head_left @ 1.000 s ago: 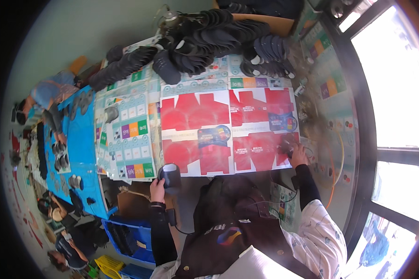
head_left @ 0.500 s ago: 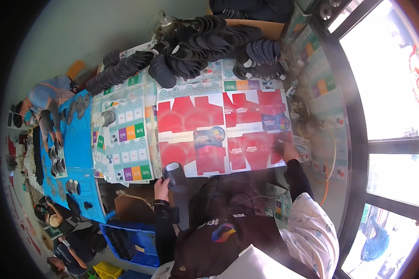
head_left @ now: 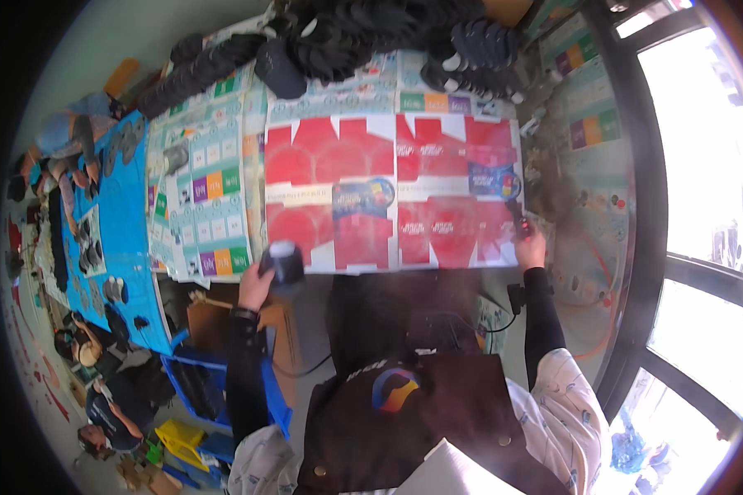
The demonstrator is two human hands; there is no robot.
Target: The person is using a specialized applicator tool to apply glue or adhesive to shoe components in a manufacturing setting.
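My left hand (head_left: 254, 290) is closed around a dark, rounded piece with a pale top (head_left: 286, 271), blurred by motion, at the near left edge of a red-and-white printed sheet (head_left: 326, 165). At the sheet's right edge, my right hand (head_left: 533, 247) is wrapped around a small dark tool with a red part (head_left: 521, 221). Its exact kind is hard to make out. The sheet lies flat on the worktable and bears red box-shaped prints with pale round smudges.
Stacks of dark sole-shaped pieces (head_left: 330, 49) line the table's back. Left are printed green-and-white sheets (head_left: 215, 219) and a blue-covered table (head_left: 128, 223), where other people work. Blue crates (head_left: 210, 375) stand low left; an orange hose (head_left: 609, 309) hangs right, beside window frames.
The whole view has shifted, with the table higher in it. My left hand and the dark piece appear farther left and up. My right hand is slightly farther right, its tool now more visible.
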